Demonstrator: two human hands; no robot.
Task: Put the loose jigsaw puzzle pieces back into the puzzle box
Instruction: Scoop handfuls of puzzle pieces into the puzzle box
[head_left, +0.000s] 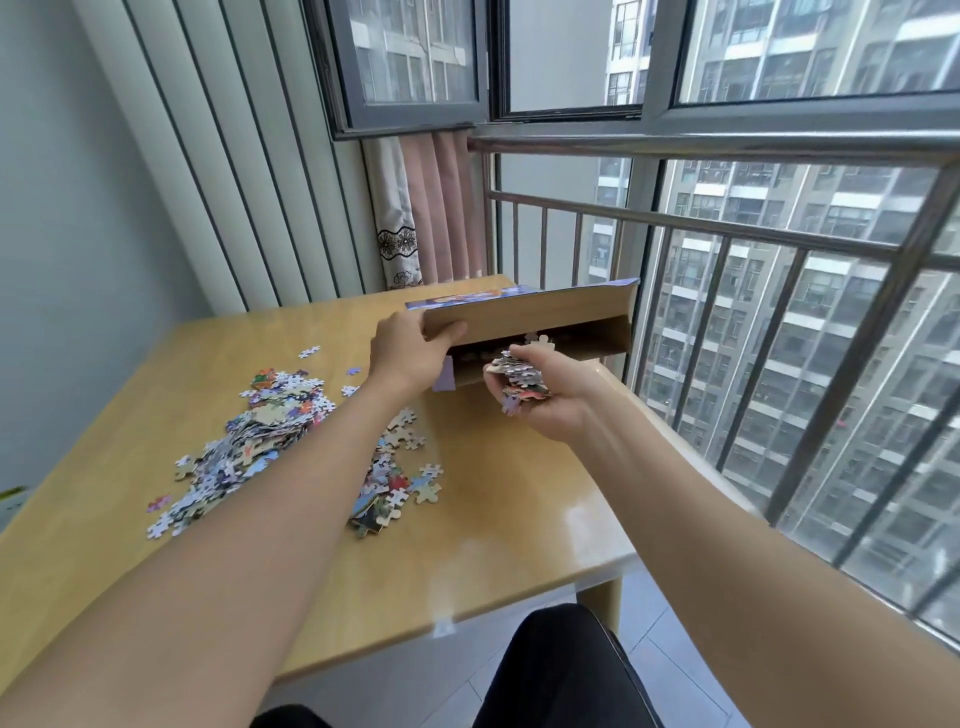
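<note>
Holding the puzzle box (524, 317) flap up, left hand (410, 353) grips its edge; right hand (540, 395) cups a clump of jigsaw pieces (522, 376) at the opening. Loose pieces (270, 431) lie left of the box on the counter (493, 519).

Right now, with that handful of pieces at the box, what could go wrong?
Two risks stand out. The right hand grips a heaped handful of pieces, and one already dangles below it, so some could drop onto the table short of the opening. The left hand holds the puzzle box open only by its flap; if that grip slips, the flap might close on the handful and scatter it.
</note>
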